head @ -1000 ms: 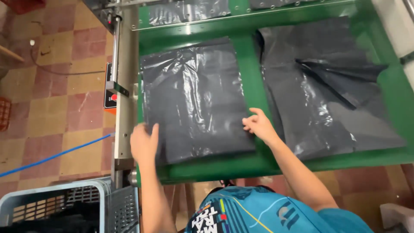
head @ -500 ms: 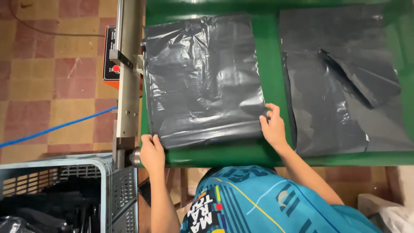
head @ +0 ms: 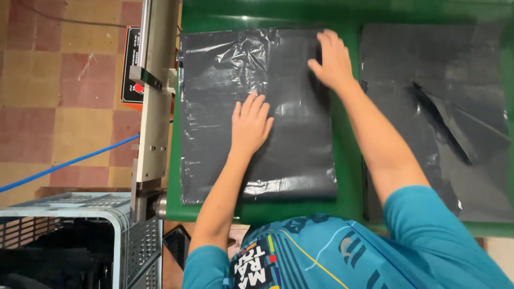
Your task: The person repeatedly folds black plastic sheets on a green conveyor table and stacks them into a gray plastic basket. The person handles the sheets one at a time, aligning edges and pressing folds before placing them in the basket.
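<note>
A stack of dark grey plastic bags (head: 214, 123) lies flat on the green table (head: 348, 176). My left hand (head: 250, 124) rests palm down on the middle of the stack, fingers spread. My right hand (head: 333, 60) presses flat on the stack's upper right part, near its right edge. Neither hand grips anything. A second pile of dark grey bags (head: 423, 107) lies to the right, with one loose flap folded across it.
A metal machine frame (head: 155, 107) with an orange control box (head: 130, 72) runs along the table's left edge. A grey plastic crate (head: 80, 241) holding dark bags stands at the lower left. A blue cable (head: 64, 166) crosses the tiled floor.
Both hands have moved from the near edge of the bag stack up onto its surface. The left is now at the middle, the right at the upper right.
</note>
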